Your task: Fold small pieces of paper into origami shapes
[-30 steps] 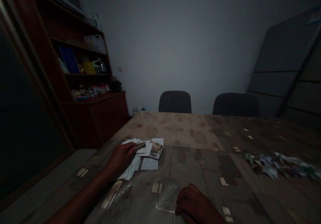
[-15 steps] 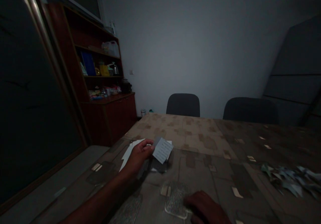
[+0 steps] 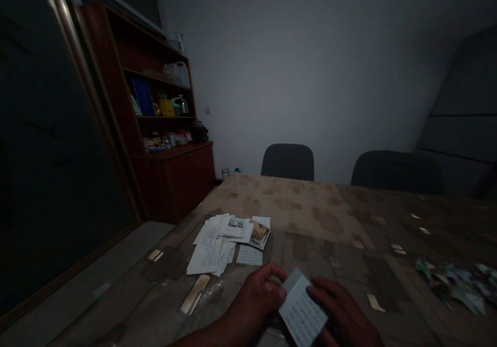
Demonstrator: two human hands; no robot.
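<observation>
A small paper card [image 3: 303, 313] covered with lines of writing is held tilted over the near part of the table. My left hand [image 3: 261, 295] pinches its upper left edge between thumb and fingers. On the card's other side, my right hand [image 3: 344, 308] has its fingers closed around the right edge. Beyond my hands lies a loose pile of written papers [image 3: 209, 251]. A card with a picture [image 3: 235, 228] and a brownish photo-like card [image 3: 259, 233] rest at the pile's right side, close to another written card [image 3: 249, 256].
A patterned cloth [image 3: 287, 197] covers the table. Crumpled paper pieces [image 3: 458, 282] lie at the right. Two dark chairs [image 3: 287, 160] stand behind the table. A reddish-brown cabinet [image 3: 174, 181] with filled shelves is at the left.
My left hand has brought the card from the pile toward me and to the right. My right hand has come onto the card too. The pile is now uncovered.
</observation>
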